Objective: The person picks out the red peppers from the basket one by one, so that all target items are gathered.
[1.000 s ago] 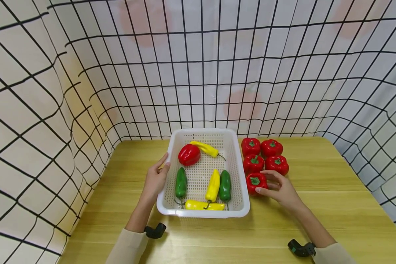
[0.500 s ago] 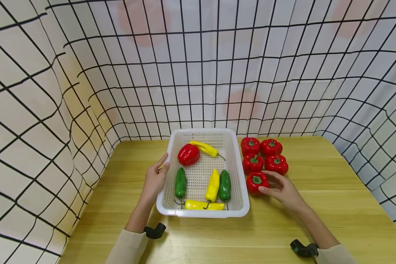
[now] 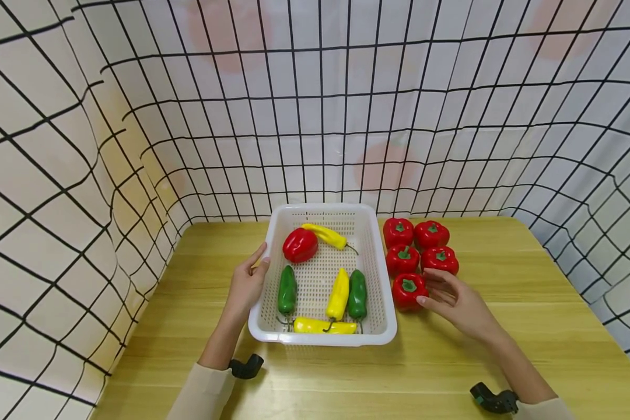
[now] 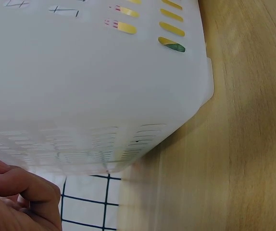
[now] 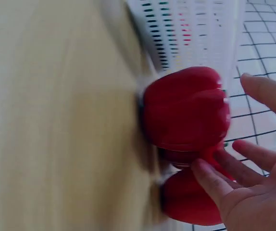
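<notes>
My left hand (image 3: 248, 283) grips the left rim of a white plastic basket (image 3: 317, 283), its curled fingers (image 4: 37, 187) showing below the basket wall in the left wrist view. Inside lie a red bell pepper (image 3: 300, 245), three yellow peppers (image 3: 338, 294) and two green ones (image 3: 357, 294). Right of the basket, my right hand (image 3: 459, 306) is beside the nearest red bell pepper (image 3: 408, 293), which stands upright on the table. In the right wrist view, thumb and fingers are spread apart around this bell pepper (image 5: 186, 108), with nothing held.
Several more red bell peppers (image 3: 438, 261) stand in a cluster behind the nearest one, close to the basket's right wall. The wooden table (image 3: 336, 379) ends at a white wall covering with a black grid (image 3: 336, 116).
My right hand has let go of the nearest red bell pepper and drawn back slightly to the right. That pepper has shifted a little rightward. The left hand stays on the basket.
</notes>
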Available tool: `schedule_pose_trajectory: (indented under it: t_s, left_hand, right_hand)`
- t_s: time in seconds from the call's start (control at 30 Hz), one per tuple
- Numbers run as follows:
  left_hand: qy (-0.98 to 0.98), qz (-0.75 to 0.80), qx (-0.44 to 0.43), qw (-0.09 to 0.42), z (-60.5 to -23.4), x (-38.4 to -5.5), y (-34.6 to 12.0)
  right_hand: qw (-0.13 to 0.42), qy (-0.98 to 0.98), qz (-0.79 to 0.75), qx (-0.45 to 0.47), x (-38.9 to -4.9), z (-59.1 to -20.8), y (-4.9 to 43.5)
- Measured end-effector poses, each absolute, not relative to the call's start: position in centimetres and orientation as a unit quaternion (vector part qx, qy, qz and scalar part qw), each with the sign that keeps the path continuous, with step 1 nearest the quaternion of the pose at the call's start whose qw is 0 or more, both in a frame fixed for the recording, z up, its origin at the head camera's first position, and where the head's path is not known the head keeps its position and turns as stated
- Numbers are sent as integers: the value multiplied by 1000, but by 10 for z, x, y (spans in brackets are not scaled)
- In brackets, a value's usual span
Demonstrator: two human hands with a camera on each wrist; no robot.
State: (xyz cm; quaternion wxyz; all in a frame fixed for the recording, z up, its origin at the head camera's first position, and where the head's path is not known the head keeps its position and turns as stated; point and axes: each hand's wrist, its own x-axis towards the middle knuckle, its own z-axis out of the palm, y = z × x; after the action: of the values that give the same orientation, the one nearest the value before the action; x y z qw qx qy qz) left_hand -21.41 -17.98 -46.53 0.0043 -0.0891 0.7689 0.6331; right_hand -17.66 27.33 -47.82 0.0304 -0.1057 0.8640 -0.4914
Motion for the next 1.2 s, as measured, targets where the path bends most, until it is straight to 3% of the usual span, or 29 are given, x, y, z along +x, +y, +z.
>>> schedule_pose_trajectory:
  t_s: [0.27, 1.2]
  left_hand:
    - [768, 635, -84, -4, -464, -215, -181]
    - [770, 632, -85, -6, -464, -215, -181]
  right_hand:
    - [-27, 865, -487, -119, -188, -454, 269]
    - [-1, 820, -542, -183, -268, -395, 143]
